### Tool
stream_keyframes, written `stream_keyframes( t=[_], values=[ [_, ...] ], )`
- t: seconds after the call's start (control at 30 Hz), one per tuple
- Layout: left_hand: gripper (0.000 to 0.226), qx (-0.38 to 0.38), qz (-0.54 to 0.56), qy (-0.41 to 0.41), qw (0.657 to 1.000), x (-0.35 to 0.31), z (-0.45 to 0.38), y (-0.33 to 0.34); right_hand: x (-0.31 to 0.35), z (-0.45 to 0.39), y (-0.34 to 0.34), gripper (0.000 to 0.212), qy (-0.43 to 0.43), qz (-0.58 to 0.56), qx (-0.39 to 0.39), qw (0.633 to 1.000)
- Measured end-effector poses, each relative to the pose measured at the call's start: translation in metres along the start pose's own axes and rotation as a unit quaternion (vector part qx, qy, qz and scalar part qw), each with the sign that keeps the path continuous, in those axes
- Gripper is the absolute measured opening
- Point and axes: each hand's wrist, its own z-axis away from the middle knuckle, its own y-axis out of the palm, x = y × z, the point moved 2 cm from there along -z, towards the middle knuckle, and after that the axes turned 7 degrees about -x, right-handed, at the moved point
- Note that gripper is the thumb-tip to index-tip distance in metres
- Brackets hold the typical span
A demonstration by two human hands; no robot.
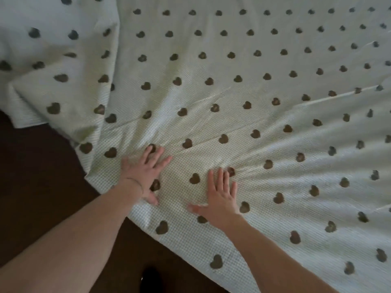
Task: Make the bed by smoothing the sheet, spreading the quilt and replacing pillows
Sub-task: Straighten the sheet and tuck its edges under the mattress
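Nearest: dark brown floor (42, 187) below and left of the hands; a dark shape at the bottom edge, too dim to identify.

Left hand (143, 175): fingers spread and straight, palm flat on the white waffle-textured cover with dark heart print (254, 144), near its hanging edge; thin band at the wrist. Right hand (220, 198): also spread flat, thumb out, just beside the left, apart from it. Neither pinches cloth.

Cannot tell whether this cover is the sheet or the quilt. It lies under both hands and runs over the bed beyond and right of them.

Beyond the hands: creases fan outward from the palms, up and right. Further left: a folded-back flap (53, 81) of the same cloth. No pillows in view.

Judgement: smoothing step, early to middle.

Risks:
- Palms pushing toward the fan may drive the creases onward rather than flatten them.
- Pressure near the edge may drag cloth off toward the floor.
- The flap, if left, stays doubled.
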Motion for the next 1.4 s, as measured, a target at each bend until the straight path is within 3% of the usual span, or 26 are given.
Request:
stream_keyframes(
  t=[0.17,0.27,0.4,0.6,0.67,0.73,0.8,0.9,1.03,1.13,1.27,1.33,1.4],
  values=[
    [0.107,-0.051,0.078,0.035,0.995,0.023,0.013,-0.029,0.015,-0.005,-0.036,0.114,0.031,-0.068,0.041,0.996],
    [0.111,-0.057,0.042,0.045,0.997,0.045,0.015,-0.038,0.047,-0.025,-0.048,0.112,0.011,-0.090,0.042,0.995],
    [0.118,0.002,0.015,0.060,0.998,0.087,0.000,-0.026,0.102,-0.055,-0.038,0.122,0.008,-0.033,0.049,0.998],
    [0.107,0.065,0.054,0.050,0.995,0.091,0.010,-0.012,0.102,-0.048,-0.042,0.122,0.007,0.036,0.105,0.994],
    [0.094,0.039,0.032,0.063,0.997,0.091,0.003,-0.039,0.106,-0.057,-0.058,0.110,0.021,-0.008,0.103,0.994],
    [0.081,-0.040,0.009,0.066,0.997,0.099,-0.007,-0.070,0.122,-0.073,-0.076,0.099,-0.011,-0.024,0.075,0.997],
    [0.083,-0.080,0.025,0.055,0.995,0.117,-0.028,-0.091,0.142,-0.106,-0.096,0.093,-0.066,0.003,0.044,0.997],
    [0.101,-0.038,0.019,0.015,0.999,0.158,-0.058,-0.100,0.169,-0.157,-0.114,0.097,-0.085,-0.003,0.028,0.996],
    [0.112,0.022,0.051,-0.024,0.998,0.207,-0.073,-0.074,0.200,-0.188,-0.101,0.106,-0.047,0.032,0.045,0.997],
    [0.108,0.037,0.058,-0.006,0.998,0.219,-0.064,-0.063,0.209,-0.180,-0.097,0.106,-0.031,0.062,0.071,0.995],
    [0.092,0.070,0.072,0.025,0.995,0.246,-0.053,-0.081,0.226,-0.180,-0.123,0.100,-0.001,0.007,0.136,0.991],
    [0.079,0.035,0.049,0.077,0.995,0.265,-0.046,-0.099,0.256,-0.182,-0.135,0.094,0.003,-0.040,0.156,0.987],
    [0.068,-0.051,0.034,0.109,0.992,0.289,-0.040,-0.117,0.291,-0.183,-0.136,0.093,-0.001,-0.058,0.181,0.982]
  ],
)
